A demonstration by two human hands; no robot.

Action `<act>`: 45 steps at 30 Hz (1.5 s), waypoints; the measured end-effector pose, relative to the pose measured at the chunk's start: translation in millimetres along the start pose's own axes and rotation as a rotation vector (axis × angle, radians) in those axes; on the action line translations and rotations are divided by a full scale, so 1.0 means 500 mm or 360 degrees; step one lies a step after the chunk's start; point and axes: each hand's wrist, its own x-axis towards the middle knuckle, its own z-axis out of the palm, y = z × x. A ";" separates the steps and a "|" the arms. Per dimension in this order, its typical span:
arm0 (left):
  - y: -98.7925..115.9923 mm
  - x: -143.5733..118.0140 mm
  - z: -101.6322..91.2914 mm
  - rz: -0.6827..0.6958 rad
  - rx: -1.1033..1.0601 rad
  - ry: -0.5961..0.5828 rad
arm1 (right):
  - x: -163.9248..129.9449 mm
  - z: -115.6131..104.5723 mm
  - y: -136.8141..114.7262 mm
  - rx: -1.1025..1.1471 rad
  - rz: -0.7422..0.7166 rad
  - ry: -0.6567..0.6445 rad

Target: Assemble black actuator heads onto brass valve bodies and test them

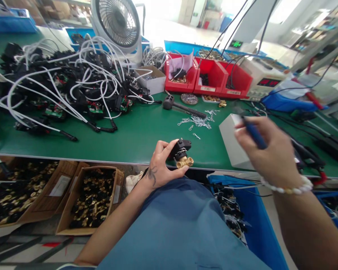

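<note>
My left hand [161, 169] is closed around a small brass valve [184, 162] with a black plastic head, held at the bench's front edge. A thin metal clip [181, 151] shows around the neck between the brass and the black part. Off to the right, my right hand [273, 152] is raised and grips a blue-handled tool [255, 134]; its dark tip is smeared by motion, so the exact kind is unclear. Loose R-shaped spring clips [198, 120] lie scattered on the green bench beyond the valve. A black-handled mallet-like tool [183, 107] rests just behind them.
Black units with white cables [95, 82] pile up on the left, before a fan [118, 22]. Red bins [211, 78] and a power supply [263, 78] stand behind. A pale box [232, 144] sits below my right hand. Boxes of brass parts [115, 195] stand underneath, left.
</note>
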 end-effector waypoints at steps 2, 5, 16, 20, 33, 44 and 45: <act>0.000 0.001 0.000 0.0002 0.0002 -0.0002 | -0.004 0.005 0.000 0.0027 0.0045 0.0270; 0.002 0.001 -0.001 0.0006 0.0008 -0.0005 | -0.014 0.016 0.002 0.0072 0.0009 0.0020; 0.004 0.003 0.002 0.0013 0.0020 -0.0003 | -0.016 0.017 0.002 -0.0014 0.0033 -0.0080; 0.006 0.002 0.001 0.0009 0.0027 -0.0007 | -0.009 0.008 -0.005 -0.0042 -0.0035 -0.0395; 0.005 0.003 0.003 0.0007 0.0049 -0.0004 | -0.014 -0.001 0.004 -0.0192 -0.0023 -0.0384; 0.011 0.003 0.007 0.0072 0.0108 -0.0023 | -0.023 0.000 -0.012 -0.0213 -0.0024 -0.0416; 0.010 0.003 0.007 0.0074 0.0107 -0.0020 | -0.023 -0.001 -0.014 -0.0207 0.0021 -0.0275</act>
